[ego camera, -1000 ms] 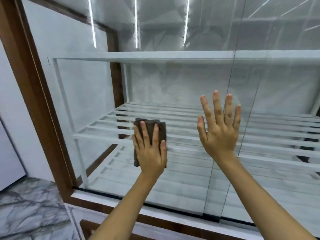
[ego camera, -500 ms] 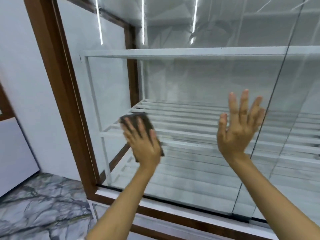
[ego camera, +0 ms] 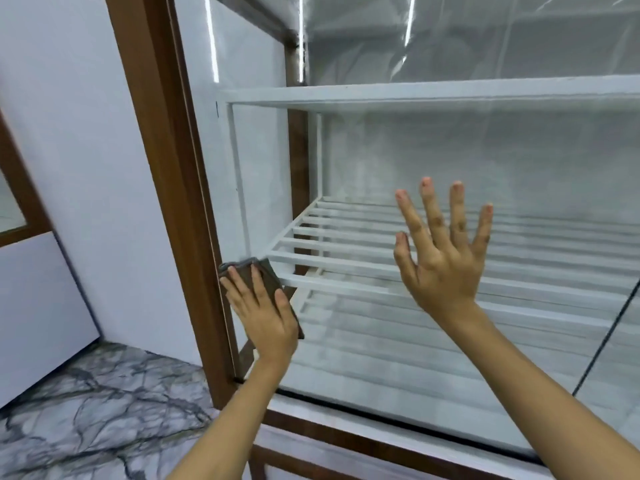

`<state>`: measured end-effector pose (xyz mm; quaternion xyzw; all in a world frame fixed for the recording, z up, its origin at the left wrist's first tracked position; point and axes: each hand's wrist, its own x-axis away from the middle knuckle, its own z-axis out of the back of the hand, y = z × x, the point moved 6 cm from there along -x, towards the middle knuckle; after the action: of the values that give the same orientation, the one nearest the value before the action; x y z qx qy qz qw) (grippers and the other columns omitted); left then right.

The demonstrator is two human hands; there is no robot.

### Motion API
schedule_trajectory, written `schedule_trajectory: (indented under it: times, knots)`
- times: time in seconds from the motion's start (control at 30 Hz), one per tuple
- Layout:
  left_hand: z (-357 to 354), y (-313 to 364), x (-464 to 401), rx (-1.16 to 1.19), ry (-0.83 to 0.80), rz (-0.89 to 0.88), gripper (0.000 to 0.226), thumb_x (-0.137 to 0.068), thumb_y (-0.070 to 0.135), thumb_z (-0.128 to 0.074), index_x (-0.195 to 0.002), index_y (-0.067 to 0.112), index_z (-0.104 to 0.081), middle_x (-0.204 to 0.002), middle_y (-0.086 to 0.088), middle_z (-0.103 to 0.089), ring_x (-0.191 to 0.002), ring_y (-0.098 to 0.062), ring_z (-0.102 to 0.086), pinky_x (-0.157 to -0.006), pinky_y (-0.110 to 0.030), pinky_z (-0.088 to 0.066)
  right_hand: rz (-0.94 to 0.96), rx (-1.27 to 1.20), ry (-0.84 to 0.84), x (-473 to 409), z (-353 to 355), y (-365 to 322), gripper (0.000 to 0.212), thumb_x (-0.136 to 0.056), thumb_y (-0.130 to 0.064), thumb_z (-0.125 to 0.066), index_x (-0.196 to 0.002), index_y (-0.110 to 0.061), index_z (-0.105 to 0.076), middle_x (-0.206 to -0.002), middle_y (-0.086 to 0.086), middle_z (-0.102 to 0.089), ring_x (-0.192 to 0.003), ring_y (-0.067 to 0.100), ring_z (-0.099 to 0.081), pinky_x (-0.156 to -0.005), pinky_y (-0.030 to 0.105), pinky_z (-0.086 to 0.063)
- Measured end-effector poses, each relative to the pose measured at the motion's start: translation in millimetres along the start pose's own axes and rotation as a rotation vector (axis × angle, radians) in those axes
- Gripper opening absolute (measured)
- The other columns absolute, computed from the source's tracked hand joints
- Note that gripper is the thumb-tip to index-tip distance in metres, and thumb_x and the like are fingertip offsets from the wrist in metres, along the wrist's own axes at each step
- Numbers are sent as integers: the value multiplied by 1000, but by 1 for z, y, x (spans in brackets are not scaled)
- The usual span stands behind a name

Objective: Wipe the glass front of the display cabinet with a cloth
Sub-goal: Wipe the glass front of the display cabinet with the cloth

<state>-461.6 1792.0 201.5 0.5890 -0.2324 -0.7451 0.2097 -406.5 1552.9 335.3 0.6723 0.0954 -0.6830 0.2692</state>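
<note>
Grey-veined marble flooring (ego camera: pixel 90 420) and a plain white wall (ego camera: pixel 86 168) lie to the left of the left hand (ego camera: pixel 261 311), beyond the cabinet's brown wooden frame (ego camera: pixel 162 161). That hand presses a cloth (ego camera: pixel 263 271) flat against the glass front (ego camera: pixel 433 358), its fingers straight and lying over the fabric, right beside the frame's inner edge. The cloth is dark brown-grey, folded into a thick pad with a paler seam along its upper edge; it pokes out above the fingertips and down the thumb side of the hand, tilted a little.

To the right of it, well apart, the right hand (ego camera: pixel 441 258) is held up with fingers spread and straight, holding nothing; whether its palm touches the pane cannot be told.

The glass looks hazy and streaked, with bright strip lights mirrored near its top. Behind it, past both hands, stand white slatted shelves (ego camera: pixel 381 258) on a white metal rack. A dark vertical seam (ego camera: pixel 602 344) in the glass runs to the right of the right forearm.
</note>
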Motion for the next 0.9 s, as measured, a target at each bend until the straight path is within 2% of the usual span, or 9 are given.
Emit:
schedule_trajectory:
  times: [0.07,0.17,0.23,0.3,0.37,0.5,0.63,0.8,0.9]
  knots:
    - [-9,25,17,12,-47,-127,53,-102,39,-23,-152,21,-15,-159,-19,-3,-146,-39,1,-120,-48,-2,-4,0,22,0,0,-2,47,-99,-29,-45,-146,-22,-42,-152,5,-36,-145,26,-20,-117,54,-10]
    - [-27,47,68,-87,-173,-689,54,-100,42,-32,-151,32,-17,-161,-6,-3,-148,-33,-4,-120,-46,-3,-131,-77,57,-2,-2,-10,45,-98,-22,-44,-143,-19,-46,-152,6,-35,-145,31,-21,-115,57,-13]
    - [-32,34,77,-145,-165,-867,54,-98,42,-35,-150,34,-20,-161,-4,-6,-148,-30,-8,-120,-45,-6,-231,-125,71,-4,-4,-22,44,-98,-20,-45,-142,-18,-47,-152,7,-37,-143,37,-23,-116,56,-11]
    - [-28,14,72,-172,-141,-842,55,-99,43,-33,-151,33,-18,-161,-4,-5,-148,-30,-7,-120,-45,-6,-241,-170,62,-9,-8,-40,42,-99,-20,-45,-141,-18,-48,-151,8,-38,-144,35,-21,-117,53,-8]
    - [-20,-12,65,-176,-149,-726,56,-100,44,-30,-152,32,-14,-161,-5,-2,-148,-31,-4,-120,-45,-6,-187,-203,33,-12,-14,-57,42,-100,-23,-42,-142,-18,-48,-151,9,-39,-147,28,-14,-118,50,-6]
    - [-1,-40,15,-87,-96,-505,56,-100,42,-28,-152,29,-12,-161,-6,0,-147,-33,-1,-120,-47,-6,-131,-89,-21,-8,-27,-73,45,-101,-31,-41,-145,-23,-43,-153,7,-34,-147,26,-8,-118,52,-9]
    - [14,-8,-59,34,10,-342,51,-101,33,-32,-148,17,-26,-154,-22,-18,-144,-42,-9,-119,-48,-12,-124,-40,-17,-7,-29,-73,45,-101,-31,-42,-145,-24,-43,-152,7,-34,-146,32,-17,-118,51,-9]
    - [16,-7,-64,38,33,-447,49,-101,33,-32,-148,21,-27,-151,-24,-25,-145,-37,-8,-119,-46,-12,-133,-2,8,-6,-28,-74,44,-100,-30,-43,-143,-23,-46,-149,10,-42,-139,38,-28,-118,50,-9]
    - [8,-33,-30,-11,-2,-515,51,-101,35,-32,-151,28,-22,-159,-11,-12,-147,-33,-5,-119,-47,-13,-142,3,11,-8,-28,-74,44,-99,-29,-45,-142,-23,-48,-147,11,-44,-138,38,-29,-119,49,-9]
